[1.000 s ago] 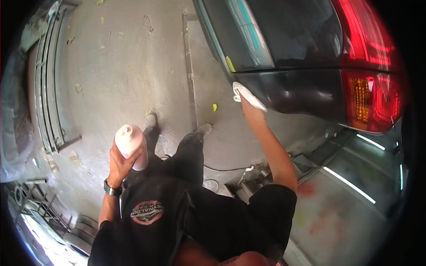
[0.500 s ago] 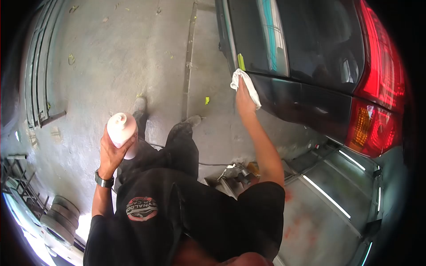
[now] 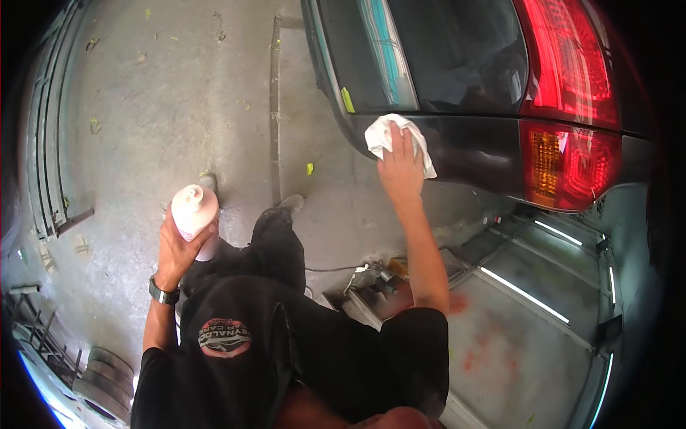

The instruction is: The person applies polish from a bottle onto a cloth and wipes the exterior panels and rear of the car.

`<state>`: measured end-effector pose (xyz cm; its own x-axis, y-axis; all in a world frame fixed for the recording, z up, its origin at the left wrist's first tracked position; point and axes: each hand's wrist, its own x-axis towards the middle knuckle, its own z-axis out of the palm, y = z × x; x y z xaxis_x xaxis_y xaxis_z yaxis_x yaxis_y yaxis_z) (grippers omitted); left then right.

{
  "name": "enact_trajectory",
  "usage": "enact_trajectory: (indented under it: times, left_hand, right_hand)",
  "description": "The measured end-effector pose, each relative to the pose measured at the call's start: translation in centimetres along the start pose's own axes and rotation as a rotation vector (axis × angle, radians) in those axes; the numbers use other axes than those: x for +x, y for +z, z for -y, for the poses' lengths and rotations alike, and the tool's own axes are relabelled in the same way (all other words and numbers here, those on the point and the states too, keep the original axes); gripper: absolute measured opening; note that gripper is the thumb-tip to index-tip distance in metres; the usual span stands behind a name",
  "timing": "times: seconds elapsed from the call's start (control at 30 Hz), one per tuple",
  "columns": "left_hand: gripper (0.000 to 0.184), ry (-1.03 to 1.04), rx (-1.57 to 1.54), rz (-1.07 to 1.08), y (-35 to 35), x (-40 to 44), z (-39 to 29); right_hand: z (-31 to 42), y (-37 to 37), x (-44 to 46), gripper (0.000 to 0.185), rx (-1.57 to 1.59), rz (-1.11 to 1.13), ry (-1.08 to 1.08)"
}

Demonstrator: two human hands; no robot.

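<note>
My left hand (image 3: 179,247) is wrapped round a pale pink plastic bottle (image 3: 195,209), held upright with its nozzle cap on top. A watch sits on that wrist. Against the dark car's rear panel (image 3: 468,150), my right hand (image 3: 401,168) presses a folded white cloth (image 3: 386,134) with its fingers laid over it. The cloth rests just below the window line, near the panel's edge. To its right are the red and amber tail light (image 3: 572,168). A strip of yellow-green tape (image 3: 347,100) sticks to the car above the cloth.
Metal rails (image 3: 50,143) lie along the left side of the concrete floor (image 3: 179,93). Stacked tires (image 3: 106,386) stand at the lower left. A power tool and cable (image 3: 379,279) lie behind my right arm. Lit strip lamps (image 3: 525,294) line the lower right.
My right hand has turned flatter over the cloth and slid it along the panel toward the tail light. The view has shifted right; my left hand still holds the bottle.
</note>
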<state>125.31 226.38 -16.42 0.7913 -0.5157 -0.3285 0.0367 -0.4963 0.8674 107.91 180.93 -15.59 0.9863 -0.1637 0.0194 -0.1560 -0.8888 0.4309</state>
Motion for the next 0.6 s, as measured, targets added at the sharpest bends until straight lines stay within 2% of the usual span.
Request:
enact_trajectory:
  times: [0.07, 0.13, 0.27, 0.4, 0.5, 0.6]
  left_hand:
    - [0.070, -0.001, 0.015, 0.006, -0.1, 0.2, 0.4]
    - [0.069, 0.016, 0.024, -0.002, -0.1, 0.4, 0.7]
    - [0.066, 0.014, 0.056, -0.014, 0.0, 0.9, 0.5]
    - [0.064, 0.062, 0.088, 0.011, 0.6, 1.1, -0.6]
    - [0.062, 0.048, 0.044, 0.011, 1.1, 0.8, -1.3]
    - [0.061, 0.033, 0.023, 0.032, 1.1, 0.4, -0.6]
  right_hand:
    - [-0.9, -2.2, 0.1, 0.030, 0.045, -0.114, 0.143]
    - [-2.0, -3.7, -0.5, 0.031, -0.030, -0.145, 0.195]
    - [-1.0, -3.5, 1.5, 0.028, 0.043, -0.168, 0.220]
    - [-2.4, -3.4, 2.3, 0.030, 0.220, -0.145, -0.022]
    - [-3.7, -2.4, -1.7, 0.033, 0.134, 0.038, -0.096]
    - [-2.3, -0.9, -1.6, 0.038, 0.009, -0.110, -0.071]
